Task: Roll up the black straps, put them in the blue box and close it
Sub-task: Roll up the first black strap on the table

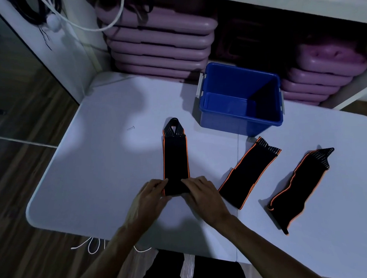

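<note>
Three black straps with orange edges lie flat on the white table (96, 162). The left strap (175, 157) points away from me, its looped end toward the blue box (241, 99). My left hand (148, 197) and my right hand (202, 190) both pinch its near end, which is folded over into the start of a roll. The middle strap (248, 174) and the right strap (301, 188) lie untouched to the right, slanted. The blue box stands open and empty behind them; no lid is in view.
Stacks of purple plastic cases (160, 44) fill the shelves behind the table, with more purple cases (322, 78) at the right. A small screw (131, 128) lies on the table at the left. White cords (92, 246) hang below the table's near edge.
</note>
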`<action>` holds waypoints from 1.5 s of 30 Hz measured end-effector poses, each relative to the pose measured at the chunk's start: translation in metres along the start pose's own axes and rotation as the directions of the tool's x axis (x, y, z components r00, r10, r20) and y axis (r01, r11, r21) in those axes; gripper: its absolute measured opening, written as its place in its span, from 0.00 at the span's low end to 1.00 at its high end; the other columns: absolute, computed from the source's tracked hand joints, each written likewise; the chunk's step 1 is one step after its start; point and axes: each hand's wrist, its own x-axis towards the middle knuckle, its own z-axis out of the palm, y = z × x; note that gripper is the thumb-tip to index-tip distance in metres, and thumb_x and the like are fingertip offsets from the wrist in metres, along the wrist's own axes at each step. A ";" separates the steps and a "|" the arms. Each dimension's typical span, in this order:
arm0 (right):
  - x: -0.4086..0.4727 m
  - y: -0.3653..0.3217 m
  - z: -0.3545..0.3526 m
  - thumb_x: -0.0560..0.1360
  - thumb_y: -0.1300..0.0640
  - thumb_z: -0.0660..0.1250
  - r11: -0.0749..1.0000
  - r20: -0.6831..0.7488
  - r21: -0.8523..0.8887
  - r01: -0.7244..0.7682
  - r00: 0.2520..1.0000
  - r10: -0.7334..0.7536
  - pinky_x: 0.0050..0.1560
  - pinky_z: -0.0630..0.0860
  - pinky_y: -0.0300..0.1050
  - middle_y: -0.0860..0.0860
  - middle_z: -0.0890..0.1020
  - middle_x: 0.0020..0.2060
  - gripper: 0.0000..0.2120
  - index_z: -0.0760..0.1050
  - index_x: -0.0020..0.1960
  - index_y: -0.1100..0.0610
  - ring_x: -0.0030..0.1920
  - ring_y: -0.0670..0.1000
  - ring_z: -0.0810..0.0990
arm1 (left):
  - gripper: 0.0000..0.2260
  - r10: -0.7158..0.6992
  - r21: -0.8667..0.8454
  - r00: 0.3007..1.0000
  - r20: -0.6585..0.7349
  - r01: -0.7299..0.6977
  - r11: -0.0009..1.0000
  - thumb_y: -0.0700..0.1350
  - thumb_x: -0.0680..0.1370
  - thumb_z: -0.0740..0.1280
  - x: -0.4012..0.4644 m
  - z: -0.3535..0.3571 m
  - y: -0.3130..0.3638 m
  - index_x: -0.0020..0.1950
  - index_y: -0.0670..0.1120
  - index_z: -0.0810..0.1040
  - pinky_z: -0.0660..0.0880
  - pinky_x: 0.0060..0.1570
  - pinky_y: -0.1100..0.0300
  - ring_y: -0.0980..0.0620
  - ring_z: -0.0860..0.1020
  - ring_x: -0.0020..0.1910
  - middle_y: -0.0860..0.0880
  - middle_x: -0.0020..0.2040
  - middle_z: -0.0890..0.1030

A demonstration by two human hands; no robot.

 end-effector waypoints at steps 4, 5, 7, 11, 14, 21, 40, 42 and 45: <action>0.013 -0.005 -0.010 0.81 0.48 0.58 0.929 0.027 0.293 -0.226 0.973 0.229 0.53 0.73 0.49 0.51 0.80 0.56 0.17 0.68 0.68 0.52 0.54 0.53 0.73 | 0.18 -0.150 -0.159 0.988 -0.040 0.142 0.977 0.58 0.74 0.61 0.025 -0.012 0.007 0.56 0.49 0.78 0.76 0.41 0.59 0.51 0.81 0.40 0.50 0.44 0.83; 0.017 -0.007 -0.009 0.81 0.46 0.57 0.904 0.020 0.327 -0.274 0.959 0.284 0.52 0.73 0.49 0.50 0.79 0.57 0.17 0.67 0.68 0.51 0.54 0.52 0.73 | 0.18 -0.176 -0.162 0.983 -0.054 0.165 0.973 0.59 0.74 0.61 0.032 -0.013 0.009 0.56 0.49 0.77 0.76 0.39 0.58 0.51 0.81 0.37 0.51 0.40 0.83; 0.024 -0.013 -0.002 0.82 0.48 0.57 0.870 -0.016 0.353 -0.344 0.928 0.373 0.52 0.73 0.49 0.50 0.78 0.56 0.15 0.66 0.66 0.49 0.55 0.52 0.73 | 0.16 -0.194 -0.144 0.978 -0.082 0.181 0.973 0.56 0.76 0.62 0.046 -0.011 0.012 0.58 0.48 0.73 0.76 0.35 0.55 0.50 0.80 0.32 0.52 0.32 0.80; 0.024 -0.015 0.009 0.79 0.51 0.62 0.909 -0.076 0.180 -0.376 0.916 0.393 0.55 0.75 0.51 0.54 0.73 0.61 0.18 0.70 0.68 0.53 0.57 0.56 0.71 | 0.11 -0.143 -0.093 0.974 -0.177 0.128 0.987 0.52 0.76 0.64 0.055 -0.007 0.016 0.54 0.48 0.75 0.77 0.37 0.54 0.49 0.80 0.37 0.50 0.44 0.80; 0.015 -0.005 0.013 0.73 0.50 0.67 0.972 -0.016 -0.045 -0.230 0.973 0.230 0.50 0.76 0.51 0.55 0.72 0.68 0.28 0.68 0.71 0.57 0.57 0.57 0.72 | 0.21 0.001 0.000 0.999 -0.043 -0.001 1.000 0.54 0.73 0.67 0.046 0.000 0.003 0.62 0.44 0.75 0.77 0.54 0.54 0.48 0.78 0.54 0.46 0.61 0.76; 0.035 0.014 -0.011 0.80 0.49 0.61 0.909 0.062 0.321 -0.265 0.964 0.259 0.53 0.71 0.50 0.55 0.79 0.58 0.22 0.68 0.72 0.55 0.55 0.57 0.74 | 0.25 0.005 -0.061 0.997 0.071 0.000 0.998 0.58 0.74 0.65 0.062 -0.012 -0.005 0.66 0.45 0.74 0.77 0.48 0.54 0.47 0.80 0.48 0.46 0.53 0.82; 0.065 0.017 0.005 0.77 0.53 0.63 0.892 -0.104 0.080 -0.445 0.886 0.451 0.41 0.76 0.54 0.59 0.78 0.55 0.25 0.66 0.74 0.54 0.48 0.62 0.77 | 0.19 -0.188 -0.063 0.978 -0.090 0.183 0.981 0.41 0.76 0.65 0.117 0.009 0.030 0.67 0.44 0.71 0.63 0.37 0.60 0.42 0.76 0.39 0.41 0.40 0.77; 0.082 0.027 0.001 0.76 0.53 0.63 0.886 -0.134 0.041 -0.461 0.877 0.462 0.41 0.75 0.52 0.59 0.78 0.54 0.26 0.67 0.73 0.54 0.48 0.63 0.77 | 0.20 -0.159 -0.046 0.983 -0.089 0.156 0.987 0.44 0.76 0.64 0.139 0.009 0.023 0.67 0.43 0.71 0.63 0.37 0.59 0.38 0.77 0.41 0.37 0.42 0.80; 0.102 0.038 -0.009 0.79 0.54 0.60 0.863 -0.024 0.024 -0.504 0.863 0.505 0.51 0.72 0.55 0.60 0.73 0.60 0.27 0.59 0.77 0.50 0.57 0.63 0.72 | 0.23 -0.177 -0.037 0.983 -0.040 0.176 0.984 0.52 0.75 0.60 0.159 0.014 0.016 0.67 0.42 0.70 0.68 0.38 0.55 0.37 0.79 0.43 0.36 0.45 0.81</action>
